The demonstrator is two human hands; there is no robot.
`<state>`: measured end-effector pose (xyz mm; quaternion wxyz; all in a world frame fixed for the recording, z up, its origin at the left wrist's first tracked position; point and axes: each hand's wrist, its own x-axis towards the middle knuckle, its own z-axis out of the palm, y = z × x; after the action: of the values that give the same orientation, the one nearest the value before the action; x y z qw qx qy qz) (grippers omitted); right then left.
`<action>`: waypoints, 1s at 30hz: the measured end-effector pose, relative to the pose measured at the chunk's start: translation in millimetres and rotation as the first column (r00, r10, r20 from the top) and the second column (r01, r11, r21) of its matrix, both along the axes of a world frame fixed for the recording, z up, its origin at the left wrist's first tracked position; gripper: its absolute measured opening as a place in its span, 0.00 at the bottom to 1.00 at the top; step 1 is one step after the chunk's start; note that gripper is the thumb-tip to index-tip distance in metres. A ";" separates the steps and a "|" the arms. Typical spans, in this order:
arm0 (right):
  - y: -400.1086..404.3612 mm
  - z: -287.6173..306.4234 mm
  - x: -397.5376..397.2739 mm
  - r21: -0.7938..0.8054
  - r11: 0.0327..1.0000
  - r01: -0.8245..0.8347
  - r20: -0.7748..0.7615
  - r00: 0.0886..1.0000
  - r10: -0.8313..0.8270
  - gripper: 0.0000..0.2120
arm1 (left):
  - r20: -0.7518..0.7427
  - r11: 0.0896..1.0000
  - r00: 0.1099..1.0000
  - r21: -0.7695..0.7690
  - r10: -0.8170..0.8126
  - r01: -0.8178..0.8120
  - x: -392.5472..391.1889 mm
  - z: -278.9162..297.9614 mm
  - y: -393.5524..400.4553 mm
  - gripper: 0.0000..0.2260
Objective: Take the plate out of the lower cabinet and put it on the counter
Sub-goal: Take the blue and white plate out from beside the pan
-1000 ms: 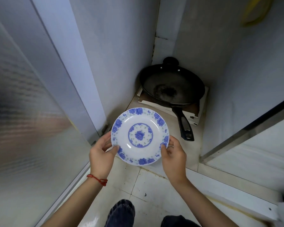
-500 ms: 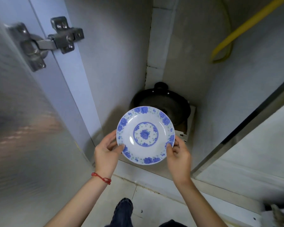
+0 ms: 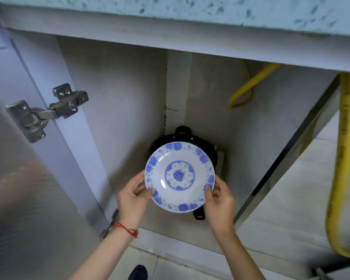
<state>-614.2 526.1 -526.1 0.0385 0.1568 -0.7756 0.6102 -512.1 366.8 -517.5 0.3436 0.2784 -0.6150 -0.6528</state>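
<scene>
A white plate (image 3: 179, 176) with blue flower patterns is held in the air in front of the open lower cabinet (image 3: 129, 110), face up and tilted slightly toward me. My left hand (image 3: 132, 199) grips its left rim, thumb on top. My right hand (image 3: 218, 201) grips its right rim the same way. The speckled pale-green counter edge (image 3: 190, 11) runs across the top of the view, well above the plate.
A black pan (image 3: 210, 156) sits on the cabinet floor behind the plate, mostly hidden. The open cabinet door (image 3: 18, 178) with a metal hinge (image 3: 47, 112) stands at the left. Yellow hoses (image 3: 343, 158) hang at the right. Tiled floor lies below.
Both hands have lifted the plate up and away from the cabinet floor. My view has risen, so the counter edge now shows at the top and the pan lies behind the plate.
</scene>
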 end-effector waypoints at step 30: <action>58.2 145.4 128.8 0.217 0.976 0.000 0.414 0.906 -0.092 0.13 | 0.383 0.968 0.924 0.236 -0.011 -0.086 121.8 140.5 55.5 0.26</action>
<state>-485.4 584.3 -380.8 -0.1321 0.0062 -0.8297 0.5423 -390.2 422.3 -377.1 0.1923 0.4526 -0.5779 -0.6513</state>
